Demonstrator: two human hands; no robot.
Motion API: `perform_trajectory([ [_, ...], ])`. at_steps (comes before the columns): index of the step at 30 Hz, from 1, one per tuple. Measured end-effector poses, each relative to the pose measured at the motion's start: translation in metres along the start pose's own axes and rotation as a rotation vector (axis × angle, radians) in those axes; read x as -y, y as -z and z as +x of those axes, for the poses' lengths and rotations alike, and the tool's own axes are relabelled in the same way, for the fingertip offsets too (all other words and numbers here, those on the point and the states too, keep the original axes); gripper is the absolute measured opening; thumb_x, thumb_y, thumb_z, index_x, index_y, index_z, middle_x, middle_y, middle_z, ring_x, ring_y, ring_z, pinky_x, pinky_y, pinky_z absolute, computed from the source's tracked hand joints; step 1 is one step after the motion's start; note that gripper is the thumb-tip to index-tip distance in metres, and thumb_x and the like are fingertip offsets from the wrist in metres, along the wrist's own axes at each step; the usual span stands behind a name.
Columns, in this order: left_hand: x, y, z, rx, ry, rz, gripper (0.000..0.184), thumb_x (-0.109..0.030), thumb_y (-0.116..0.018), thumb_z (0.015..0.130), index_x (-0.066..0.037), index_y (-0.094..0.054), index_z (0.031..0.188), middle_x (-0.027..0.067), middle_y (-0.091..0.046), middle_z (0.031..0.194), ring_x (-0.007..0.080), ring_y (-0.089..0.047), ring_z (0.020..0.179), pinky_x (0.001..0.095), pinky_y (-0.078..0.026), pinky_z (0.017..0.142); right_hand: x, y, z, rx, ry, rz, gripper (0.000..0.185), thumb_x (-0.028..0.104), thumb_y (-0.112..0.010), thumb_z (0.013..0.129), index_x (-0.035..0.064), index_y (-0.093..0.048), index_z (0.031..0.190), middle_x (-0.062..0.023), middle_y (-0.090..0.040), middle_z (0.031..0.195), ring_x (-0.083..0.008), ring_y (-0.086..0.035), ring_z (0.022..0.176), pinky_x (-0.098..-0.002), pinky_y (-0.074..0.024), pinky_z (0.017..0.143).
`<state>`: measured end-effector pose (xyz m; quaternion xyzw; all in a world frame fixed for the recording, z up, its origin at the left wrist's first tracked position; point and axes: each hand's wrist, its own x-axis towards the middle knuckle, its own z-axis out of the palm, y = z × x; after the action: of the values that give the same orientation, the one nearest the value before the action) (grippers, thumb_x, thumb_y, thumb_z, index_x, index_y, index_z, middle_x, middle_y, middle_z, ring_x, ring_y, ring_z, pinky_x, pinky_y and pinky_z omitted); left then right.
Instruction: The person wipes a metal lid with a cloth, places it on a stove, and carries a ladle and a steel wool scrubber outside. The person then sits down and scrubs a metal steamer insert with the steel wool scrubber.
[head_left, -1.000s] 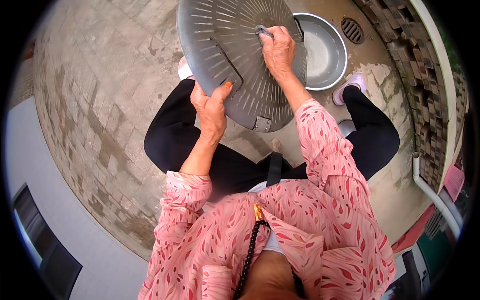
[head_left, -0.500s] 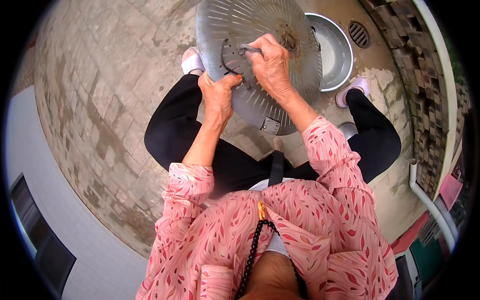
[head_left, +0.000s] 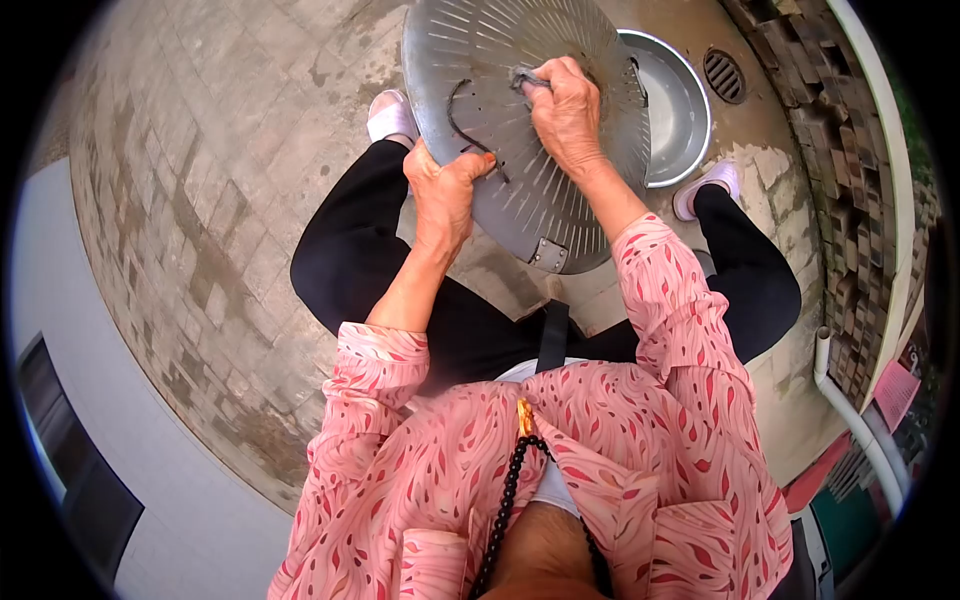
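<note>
Grey metal, pierced with radiating slots, was pinched at its rim: the left hand (head_left: 440,190) had its grip clamped on the slotted disc (head_left: 515,130), thumb on the near face, fingers hidden behind. The right hand (head_left: 565,112) had its grip closed on a grey wad (head_left: 522,76), pressed between thumb and fingers against that face. The disc looked like thin sheet, probably stiff, moderately light for its breadth, hardly fragile, and likely slippery wherever wet; the rim seemed the surest hold, with the dark curved handle (head_left: 452,112) beside the left thumb as another. Being round, it had no true long axis; its slotted face turned up toward the wearer, apparently tilted, and the slots fanned out from a middle partly covered by the right hand. That handle ran from the upper left down toward the right, while a riveted plate (head_left: 549,255) sat on the edge nearest the body. The disc was held up between the knees, its top cut off by the view. Its right side overlapped a metal basin (head_left: 690,90); whether they touched could not be told. A floor drain (head_left: 725,76) lay just beyond, set in the paving (head_left: 200,150).
</note>
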<state>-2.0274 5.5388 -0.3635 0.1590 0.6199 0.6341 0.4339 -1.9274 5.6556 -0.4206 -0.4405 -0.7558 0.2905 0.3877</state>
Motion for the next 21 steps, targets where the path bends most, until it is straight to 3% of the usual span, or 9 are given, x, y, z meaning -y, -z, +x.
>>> perform_trajectory([
  [1,-0.001,0.000,0.001,0.012,-0.015,0.005,0.024,0.007,-0.058,0.063,0.003,-0.057,0.087,0.0037,-0.060,0.075,0.0112,-0.055,0.063,0.0247,-0.046,0.059,-0.006,0.008,0.011,-0.001,-0.112,-0.114,0.008,0.002,-0.062,0.070,0.0010,-0.057,0.077,-0.0146,-0.057,0.081,-0.0345,-0.058,0.074,-0.0419,-0.0449,0.066],
  [3,-0.001,-0.001,0.004,0.043,-0.038,0.008,0.024,0.007,-0.058,0.063,0.003,-0.058,0.087,0.0037,-0.060,0.075,0.0113,-0.055,0.064,0.0247,-0.046,0.060,-0.007,0.004,0.014,-0.006,-0.081,-0.142,0.009,0.003,-0.063,0.070,0.0013,-0.057,0.077,-0.0145,-0.057,0.080,-0.0351,-0.058,0.073,-0.0424,-0.0448,0.066],
  [6,0.000,-0.002,0.005,0.040,-0.080,0.051,0.024,0.006,-0.058,0.063,0.004,-0.058,0.087,0.0042,-0.061,0.075,0.0112,-0.055,0.064,0.0245,-0.046,0.060,0.059,-0.003,0.005,0.043,0.166,0.187,0.008,0.005,-0.063,0.071,0.0015,-0.058,0.077,-0.0144,-0.057,0.080,-0.0364,-0.058,0.072,-0.0426,-0.0449,0.064],
  [10,-0.003,0.000,-0.001,0.033,-0.017,-0.019,0.024,0.005,-0.057,0.064,0.004,-0.058,0.087,0.0050,-0.061,0.076,0.0112,-0.056,0.064,0.0246,-0.047,0.060,0.005,-0.001,0.029,0.035,-0.070,-0.114,0.007,0.004,-0.061,0.073,0.0013,-0.057,0.077,-0.0161,-0.057,0.080,-0.0363,-0.058,0.072,-0.0423,-0.0452,0.065],
  [12,-0.008,-0.002,0.003,0.046,-0.024,0.008,0.024,0.005,-0.056,0.064,0.004,-0.058,0.088,0.0055,-0.061,0.076,0.0114,-0.056,0.064,0.0245,-0.047,0.061,0.000,-0.004,0.029,0.027,-0.029,-0.084,0.009,0.006,-0.063,0.071,0.0011,-0.057,0.077,-0.0170,-0.057,0.081,-0.0367,-0.058,0.072,-0.0432,-0.0452,0.065],
  [15,-0.003,-0.003,0.004,0.042,-0.042,0.012,0.026,0.005,-0.055,0.063,0.004,-0.057,0.089,0.0058,-0.061,0.076,0.0115,-0.056,0.064,0.0242,-0.047,0.061,0.074,-0.010,0.014,0.060,0.066,0.149,0.012,0.007,-0.063,0.070,0.0007,-0.057,0.078,-0.0160,-0.057,0.082,-0.0374,-0.058,0.075,-0.0431,-0.0450,0.068],
  [21,-0.004,0.003,0.003,0.017,-0.045,0.009,0.028,0.006,-0.057,0.062,0.004,-0.057,0.090,0.0050,-0.061,0.077,0.0113,-0.056,0.066,0.0243,-0.047,0.062,0.001,0.003,0.003,0.072,-0.104,-0.097,0.012,0.007,-0.063,0.070,0.0005,-0.056,0.077,-0.0162,-0.057,0.079,-0.0366,-0.058,0.073,-0.0431,-0.0444,0.066],
])
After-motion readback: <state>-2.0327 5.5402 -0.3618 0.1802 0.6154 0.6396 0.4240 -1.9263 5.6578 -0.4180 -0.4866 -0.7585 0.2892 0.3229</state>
